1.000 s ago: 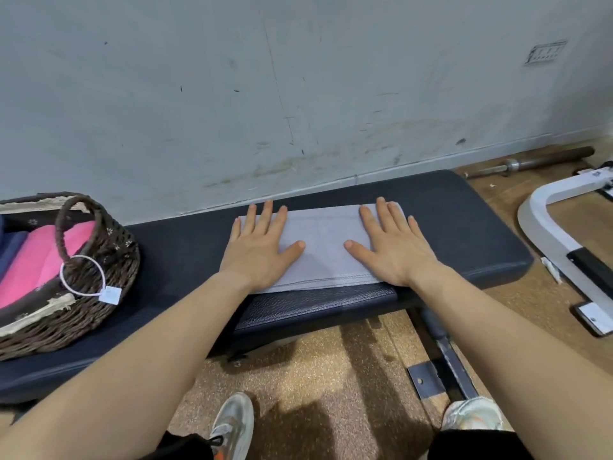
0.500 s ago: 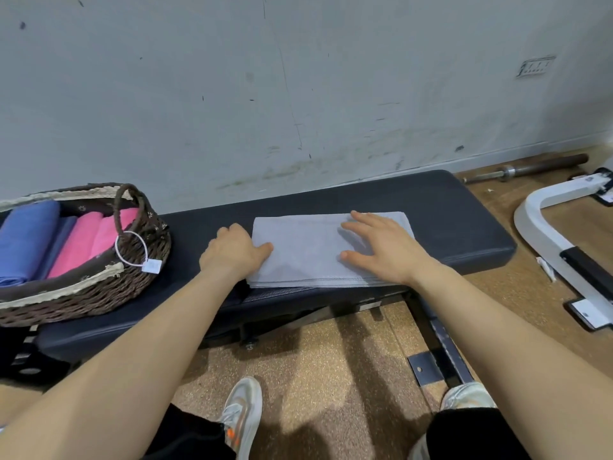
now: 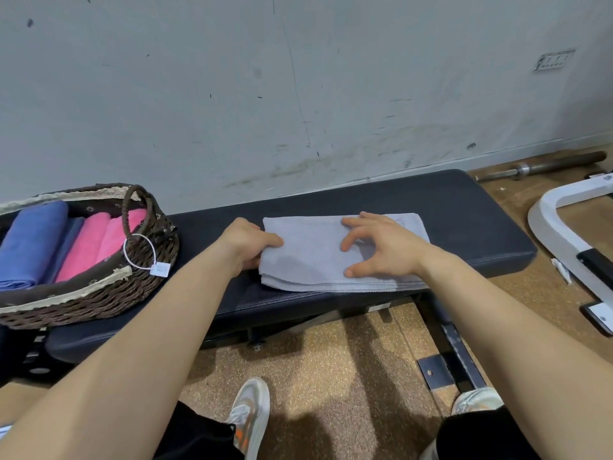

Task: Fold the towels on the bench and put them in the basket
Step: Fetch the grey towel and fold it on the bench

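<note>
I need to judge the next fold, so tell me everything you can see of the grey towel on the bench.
The grey towel is soft, matte cloth folded into a flat rectangle of several layers, stitched hems stacked along its near edge. It lies lengthwise on the dark padded bench, near the front edge. The left hand grips its left end, thumb on top; the right hand rests arched fingertips and thumb on its right half.

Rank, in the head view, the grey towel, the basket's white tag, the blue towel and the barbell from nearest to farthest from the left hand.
1. Grey towel: in the left hand's grip.
2. White tag: left, on the basket.
3. Blue towel: far left, inside it.
4. Barbell: far right, on the floor.
</note>
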